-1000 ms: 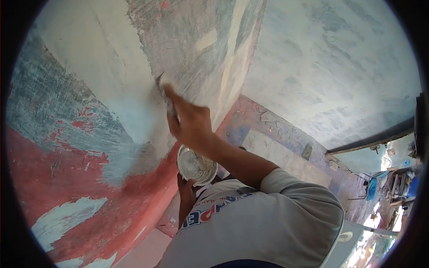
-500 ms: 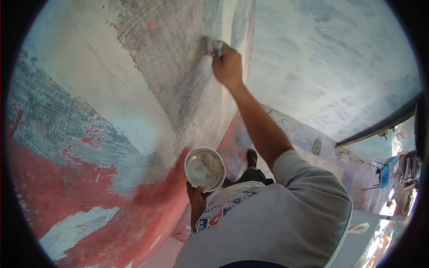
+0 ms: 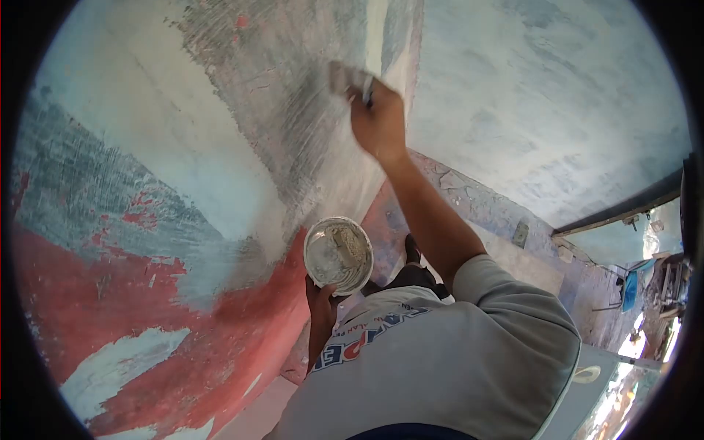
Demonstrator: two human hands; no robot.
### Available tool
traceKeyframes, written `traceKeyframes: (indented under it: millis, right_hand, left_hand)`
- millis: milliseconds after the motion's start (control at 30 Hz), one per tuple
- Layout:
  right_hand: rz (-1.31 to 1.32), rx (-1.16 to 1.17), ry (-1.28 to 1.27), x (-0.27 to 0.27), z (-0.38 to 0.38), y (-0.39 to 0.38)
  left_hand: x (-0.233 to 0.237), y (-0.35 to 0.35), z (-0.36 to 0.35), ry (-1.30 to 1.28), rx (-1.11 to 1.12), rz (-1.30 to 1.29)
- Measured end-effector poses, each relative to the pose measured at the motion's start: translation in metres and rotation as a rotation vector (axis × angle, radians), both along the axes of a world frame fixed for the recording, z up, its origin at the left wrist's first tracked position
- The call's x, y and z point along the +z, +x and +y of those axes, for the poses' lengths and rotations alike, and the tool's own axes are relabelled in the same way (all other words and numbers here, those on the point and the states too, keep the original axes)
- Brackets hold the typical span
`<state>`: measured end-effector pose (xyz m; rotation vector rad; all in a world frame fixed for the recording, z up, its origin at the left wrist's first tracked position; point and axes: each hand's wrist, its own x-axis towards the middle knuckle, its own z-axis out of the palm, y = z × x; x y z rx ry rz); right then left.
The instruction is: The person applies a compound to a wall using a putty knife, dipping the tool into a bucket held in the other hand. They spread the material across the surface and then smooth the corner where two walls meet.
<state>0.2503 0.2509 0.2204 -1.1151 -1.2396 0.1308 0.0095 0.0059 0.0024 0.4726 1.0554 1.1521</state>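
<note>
High above the left grip, by the patchy grey, scratched wall [image 3: 264, 110], the right hand [image 3: 380, 121] has its grip closed round a flat, pale, metal-looking scraper [image 3: 350, 79], fingers curled tight, no slack to be seen! The blade juts out past the knuckles toward the wall, presumably so its broad edge can lie along the surface; blur hides whether it truly touches.

Down below that grip, here's the partner: the left hand [image 3: 323, 301] cups a round, white, plastic-looking tub [image 3: 307, 253] by its near side, thumb up by the rim, other fingers mostly hidden. That grip is part-closed, spread to the tub's curve. Mouth upward the tub sits, just before the grey printed shirt [image 3: 455, 352], likely to put its thick beige paste [image 3: 353, 248] within the scraper's reach. And left of this grip: a red-painted stretch [image 3: 249, 315]!
</note>
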Motion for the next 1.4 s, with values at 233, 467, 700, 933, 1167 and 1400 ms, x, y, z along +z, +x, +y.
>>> traceKeyframes:
  millis: [233,467,700,933,1167,1400]
  right_hand:
    - [-0.284,0.005,0.04,-0.001,-0.031,-0.082]
    - [-0.071,0.53,-0.045,-0.003,-0.084,-0.071]
    - [-0.081,-0.064,0.059,0.014,0.024,-0.006]
    - [-0.182,0.37,0.117,0.006,-0.095,-0.093]
    - [0.008,-0.103,0.072,-0.027,0.048,0.029]
    - [-0.032,-0.165,0.097,0.002,0.079,0.036]
  left_hand:
    - [-0.001,-0.004,-0.001,0.053,0.018,-0.06]
    - [0.005,0.0,0.001,0.019,0.019,-0.045]
    - [0.001,-0.003,-0.006,0.031,0.013,-0.059]
    - [-0.056,0.0,0.005,0.703,-0.072,-0.532]
    - [0.016,-0.003,-0.01,0.047,0.038,0.038]
    - [0.015,-0.012,-0.019,0.06,0.083,-0.045]
